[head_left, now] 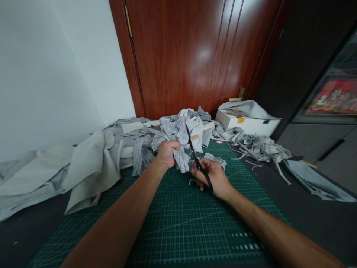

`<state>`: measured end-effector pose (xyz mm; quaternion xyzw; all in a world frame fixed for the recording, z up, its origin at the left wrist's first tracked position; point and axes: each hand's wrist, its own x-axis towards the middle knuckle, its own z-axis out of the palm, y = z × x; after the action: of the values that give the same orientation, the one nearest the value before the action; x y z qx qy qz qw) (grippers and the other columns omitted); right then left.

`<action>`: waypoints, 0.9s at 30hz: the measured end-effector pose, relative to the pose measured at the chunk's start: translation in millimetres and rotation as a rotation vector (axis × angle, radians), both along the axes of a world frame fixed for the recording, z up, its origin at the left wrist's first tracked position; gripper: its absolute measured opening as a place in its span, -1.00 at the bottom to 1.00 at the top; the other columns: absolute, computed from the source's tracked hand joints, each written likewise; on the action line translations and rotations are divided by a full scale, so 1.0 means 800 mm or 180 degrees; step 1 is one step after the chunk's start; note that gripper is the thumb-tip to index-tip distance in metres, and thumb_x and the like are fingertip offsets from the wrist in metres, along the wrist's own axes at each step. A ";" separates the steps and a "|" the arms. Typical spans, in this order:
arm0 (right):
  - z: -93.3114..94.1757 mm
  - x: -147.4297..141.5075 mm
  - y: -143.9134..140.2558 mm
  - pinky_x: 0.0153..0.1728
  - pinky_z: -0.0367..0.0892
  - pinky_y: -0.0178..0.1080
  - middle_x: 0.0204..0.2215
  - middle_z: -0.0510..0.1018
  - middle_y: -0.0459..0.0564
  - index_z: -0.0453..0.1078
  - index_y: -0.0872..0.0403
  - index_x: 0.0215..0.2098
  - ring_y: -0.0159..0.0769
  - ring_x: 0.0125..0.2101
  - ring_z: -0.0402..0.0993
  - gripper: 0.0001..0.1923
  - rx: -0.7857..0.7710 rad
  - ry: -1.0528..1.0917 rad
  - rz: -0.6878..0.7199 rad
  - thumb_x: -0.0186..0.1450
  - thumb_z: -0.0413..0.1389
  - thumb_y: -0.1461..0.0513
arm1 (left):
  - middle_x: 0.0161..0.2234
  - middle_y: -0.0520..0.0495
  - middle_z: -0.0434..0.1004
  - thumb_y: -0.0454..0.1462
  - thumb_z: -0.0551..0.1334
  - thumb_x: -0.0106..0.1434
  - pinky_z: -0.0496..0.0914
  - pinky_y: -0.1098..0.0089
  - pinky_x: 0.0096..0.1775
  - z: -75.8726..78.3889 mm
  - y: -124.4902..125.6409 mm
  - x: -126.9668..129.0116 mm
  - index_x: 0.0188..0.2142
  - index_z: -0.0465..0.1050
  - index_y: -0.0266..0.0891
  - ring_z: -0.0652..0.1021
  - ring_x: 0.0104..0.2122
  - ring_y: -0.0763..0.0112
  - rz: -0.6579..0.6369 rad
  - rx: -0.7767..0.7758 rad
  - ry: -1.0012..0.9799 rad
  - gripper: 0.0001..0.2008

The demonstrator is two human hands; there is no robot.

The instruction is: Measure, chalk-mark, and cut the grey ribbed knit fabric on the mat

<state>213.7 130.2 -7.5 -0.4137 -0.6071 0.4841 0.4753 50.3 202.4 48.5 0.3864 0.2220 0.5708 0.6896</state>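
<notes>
My left hand point(167, 153) is closed round a bunched piece of grey ribbed fabric point(182, 160), whose lower end hangs below the fist. In my right hand point(213, 175) is a pair of black scissors point(199, 165), gripped by the handles with the blades pointing up and away, close to the right side of the fabric. Whether the blades touch the cloth I cannot tell. A small grey fabric scrap point(216, 160) lies just behind my right hand. Under both hands spreads a green gridded cutting mat point(178, 219).
Several grey and cream fabric pieces point(92, 156) are heaped at the left, with more cloth point(199, 115) piled at the back. At the right stand a white box point(248, 123) and a tangle of fabric strips point(262, 147). Folded grey cloth point(318, 180) lies at the table's right.
</notes>
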 end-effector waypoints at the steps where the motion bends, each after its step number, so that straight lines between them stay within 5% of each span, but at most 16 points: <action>1: 0.001 0.000 0.000 -0.77 0.21 -0.41 -0.72 0.40 -0.32 0.35 0.02 -0.31 -0.47 -0.78 0.24 -0.61 0.0000 -0.0020 -0.0009 0.16 0.41 0.03 | -0.45 -0.02 0.62 -0.44 0.22 -0.36 0.56 0.06 -0.16 0.000 0.001 0.000 -0.50 0.49 -0.25 0.67 -0.32 -0.01 0.0016 0.0001 0.0004 -0.69; 11: 0.002 0.001 -0.001 -0.77 0.19 -0.41 -0.71 0.41 -0.30 0.37 0.03 -0.32 -0.46 -0.78 0.26 -0.62 0.0032 -0.0113 -0.0069 0.16 0.41 0.03 | -0.61 0.10 0.43 -0.47 0.21 -0.34 0.52 0.23 -0.30 -0.005 0.005 -0.003 -0.60 0.39 -0.25 0.51 -0.56 0.32 0.0155 -0.0044 0.0057 -0.79; 27: -0.001 0.000 0.001 -0.78 0.22 -0.41 -0.76 0.41 -0.29 0.38 0.03 -0.32 -0.44 -0.80 0.26 -0.69 -0.0043 -0.0004 -0.0115 0.16 0.37 0.07 | -0.56 0.05 0.49 -0.45 0.21 -0.35 0.55 0.15 -0.21 -0.006 0.004 0.000 -0.57 0.44 -0.25 0.61 -0.43 0.16 0.0065 0.0061 0.0143 -0.77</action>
<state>213.8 131.1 -8.0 -0.4281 -0.5965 0.4792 0.4809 50.6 205.5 44.1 0.4034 0.2358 0.5711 0.6749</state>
